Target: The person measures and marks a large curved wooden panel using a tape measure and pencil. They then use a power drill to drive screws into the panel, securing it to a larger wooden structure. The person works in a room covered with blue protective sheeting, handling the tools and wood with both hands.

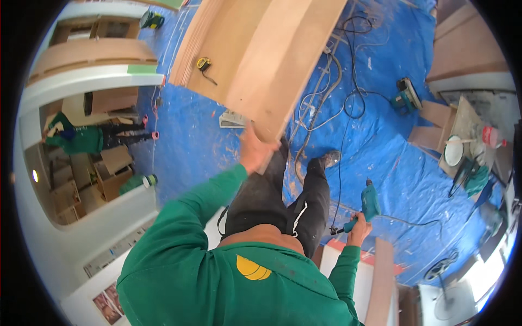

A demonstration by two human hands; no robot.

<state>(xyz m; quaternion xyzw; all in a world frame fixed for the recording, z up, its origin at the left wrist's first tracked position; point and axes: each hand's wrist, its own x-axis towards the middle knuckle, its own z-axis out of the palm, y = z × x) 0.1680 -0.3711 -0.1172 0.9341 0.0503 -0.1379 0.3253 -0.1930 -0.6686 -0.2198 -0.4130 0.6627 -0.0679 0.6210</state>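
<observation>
My left hand (255,151) is closed round the near end of a long, pale brown wooden plank (274,70). The plank reaches away from me over a stack of thin wooden sheets (217,41). A yellow and black tape measure (203,64) lies on the sheets, left of the plank. Down at my right side, my right hand (359,229) grips a teal power drill (370,202) by its handle. The drill's chuck points away from me, and its bit is too small to make out.
Blue sheeting (402,179) covers the floor, with tangled cables (356,81) across it. A teal power tool (405,98) stands to the right, near a cluttered board (462,125). At left, a rounded frame (60,212) shows a person (81,136) in green. A fan (441,265) stands lower right.
</observation>
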